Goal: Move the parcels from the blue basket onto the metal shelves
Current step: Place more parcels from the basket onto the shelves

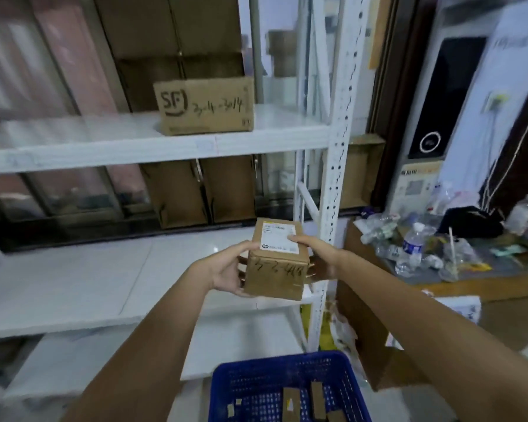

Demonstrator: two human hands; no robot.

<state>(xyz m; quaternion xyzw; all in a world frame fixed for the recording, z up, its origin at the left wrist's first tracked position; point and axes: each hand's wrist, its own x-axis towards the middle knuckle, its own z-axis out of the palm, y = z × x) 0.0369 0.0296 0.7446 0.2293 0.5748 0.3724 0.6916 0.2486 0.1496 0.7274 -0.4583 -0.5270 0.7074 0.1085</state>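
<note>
Both hands clamp a small cardboard parcel (pixel 276 259) from opposite sides, left hand (pixel 226 271) on its left face, right hand (pixel 313 254) on the right with fingers over the label, held above the middle shelf (pixel 104 278) of the white metal rack (pixel 337 147). Upper shelf carries an SF-marked box (pixel 204 106). Blue basket (pixel 287 388) below holds several small parcels (pixel 291 403).

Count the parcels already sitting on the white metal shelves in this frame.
1: the SF-marked box on the upper shelf. The small box is held in both hands above the middle shelf, not placed. Shelf areas beyond the frame are unseen.
</note>
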